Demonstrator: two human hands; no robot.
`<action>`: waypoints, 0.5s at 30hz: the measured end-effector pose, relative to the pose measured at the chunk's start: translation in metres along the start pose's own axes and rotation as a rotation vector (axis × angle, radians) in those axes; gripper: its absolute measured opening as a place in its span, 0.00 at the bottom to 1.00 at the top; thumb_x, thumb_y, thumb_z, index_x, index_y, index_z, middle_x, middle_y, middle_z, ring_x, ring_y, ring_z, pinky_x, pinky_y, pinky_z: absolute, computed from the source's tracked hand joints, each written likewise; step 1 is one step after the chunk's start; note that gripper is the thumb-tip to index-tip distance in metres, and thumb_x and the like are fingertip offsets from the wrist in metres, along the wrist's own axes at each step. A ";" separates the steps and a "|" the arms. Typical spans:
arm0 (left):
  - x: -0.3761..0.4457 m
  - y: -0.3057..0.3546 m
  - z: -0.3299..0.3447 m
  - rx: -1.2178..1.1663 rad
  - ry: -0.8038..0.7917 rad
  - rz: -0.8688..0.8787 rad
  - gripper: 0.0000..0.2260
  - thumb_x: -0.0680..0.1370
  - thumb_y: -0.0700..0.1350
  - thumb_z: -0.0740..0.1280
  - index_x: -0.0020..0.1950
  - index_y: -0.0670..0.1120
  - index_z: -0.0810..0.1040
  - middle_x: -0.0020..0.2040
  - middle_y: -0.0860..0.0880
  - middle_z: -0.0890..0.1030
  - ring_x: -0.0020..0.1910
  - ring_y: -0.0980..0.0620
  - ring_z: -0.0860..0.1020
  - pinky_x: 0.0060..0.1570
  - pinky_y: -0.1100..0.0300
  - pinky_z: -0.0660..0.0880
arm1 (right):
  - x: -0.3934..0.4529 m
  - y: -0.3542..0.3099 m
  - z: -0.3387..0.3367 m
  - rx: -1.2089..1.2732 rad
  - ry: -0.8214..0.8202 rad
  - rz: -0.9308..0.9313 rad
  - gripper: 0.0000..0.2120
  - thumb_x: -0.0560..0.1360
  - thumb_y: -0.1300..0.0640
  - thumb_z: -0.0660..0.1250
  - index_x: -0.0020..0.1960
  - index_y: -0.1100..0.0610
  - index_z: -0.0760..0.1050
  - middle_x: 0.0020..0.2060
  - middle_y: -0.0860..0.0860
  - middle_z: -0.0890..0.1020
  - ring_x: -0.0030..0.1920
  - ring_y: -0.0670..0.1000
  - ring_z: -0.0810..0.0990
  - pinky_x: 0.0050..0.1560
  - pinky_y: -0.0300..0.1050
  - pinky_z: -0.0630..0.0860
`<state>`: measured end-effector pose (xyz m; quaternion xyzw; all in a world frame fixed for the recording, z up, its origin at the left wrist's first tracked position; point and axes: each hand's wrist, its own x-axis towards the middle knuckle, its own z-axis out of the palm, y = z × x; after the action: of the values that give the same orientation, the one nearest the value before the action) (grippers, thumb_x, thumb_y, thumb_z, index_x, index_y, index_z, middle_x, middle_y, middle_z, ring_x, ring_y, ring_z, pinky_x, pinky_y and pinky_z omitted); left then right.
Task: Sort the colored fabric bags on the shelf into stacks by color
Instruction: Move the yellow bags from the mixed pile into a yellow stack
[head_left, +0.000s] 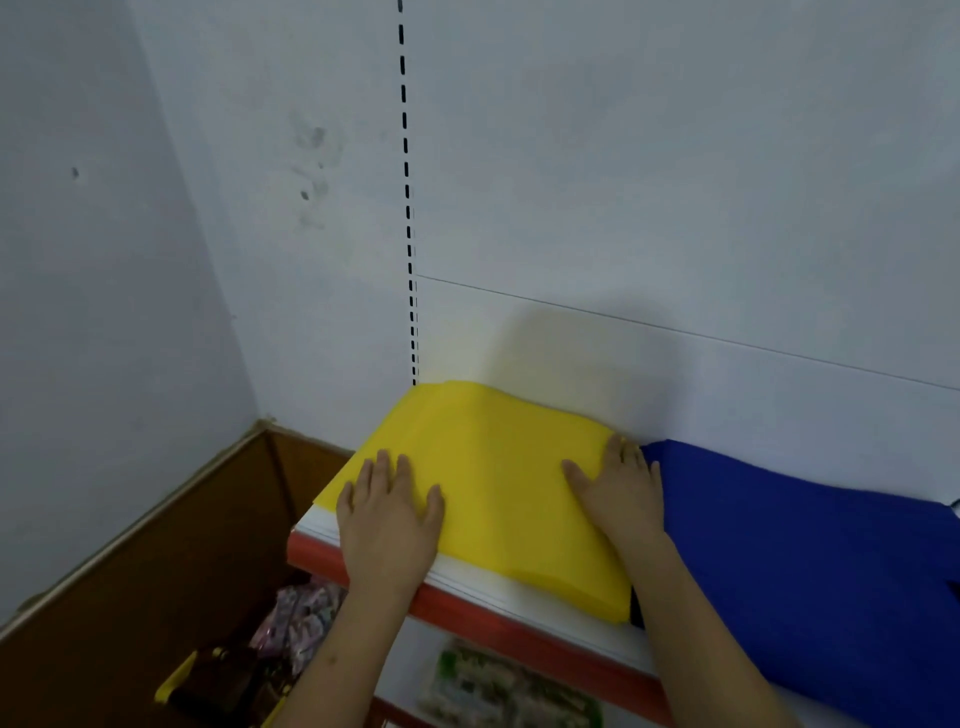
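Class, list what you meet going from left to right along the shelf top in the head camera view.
left hand pressing flat on the yellow bag → yellow bag → right hand flat on the yellow bag's right edge → blue bag

Two bare forearms are showing from the bottom of the view, with no sleeves, gloves, watch or rings covering them. The left hand (387, 512) is showing short, unpainted nails on its fingers. The right hand (621, 488) is looking equally plain, with short nails. A small dark mark is showing on the left forearm.
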<state>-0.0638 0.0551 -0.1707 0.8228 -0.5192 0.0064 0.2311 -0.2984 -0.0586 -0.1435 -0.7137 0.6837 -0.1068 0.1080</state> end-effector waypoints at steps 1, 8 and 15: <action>0.000 -0.002 0.001 0.007 0.006 0.009 0.33 0.78 0.65 0.45 0.78 0.50 0.65 0.80 0.47 0.58 0.79 0.47 0.54 0.77 0.46 0.51 | 0.001 0.001 0.000 0.000 0.010 -0.018 0.40 0.80 0.33 0.50 0.81 0.59 0.46 0.79 0.57 0.54 0.79 0.55 0.53 0.78 0.54 0.45; 0.000 -0.001 0.004 0.064 0.091 0.086 0.25 0.80 0.60 0.49 0.63 0.55 0.82 0.73 0.45 0.71 0.79 0.41 0.56 0.75 0.37 0.43 | -0.002 -0.014 -0.004 -0.230 0.003 -0.251 0.23 0.85 0.48 0.46 0.79 0.50 0.59 0.79 0.51 0.56 0.79 0.56 0.53 0.77 0.55 0.46; -0.015 0.013 -0.050 -0.686 0.058 0.145 0.17 0.85 0.54 0.55 0.73 0.56 0.71 0.76 0.55 0.66 0.76 0.58 0.60 0.78 0.51 0.46 | -0.046 -0.029 -0.071 0.644 0.015 -0.115 0.27 0.81 0.42 0.59 0.78 0.48 0.62 0.78 0.53 0.59 0.74 0.56 0.65 0.72 0.53 0.65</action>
<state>-0.0708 0.0829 -0.1249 0.6579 -0.5414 -0.1287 0.5074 -0.2945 -0.0119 -0.0673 -0.6795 0.5743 -0.3288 0.3169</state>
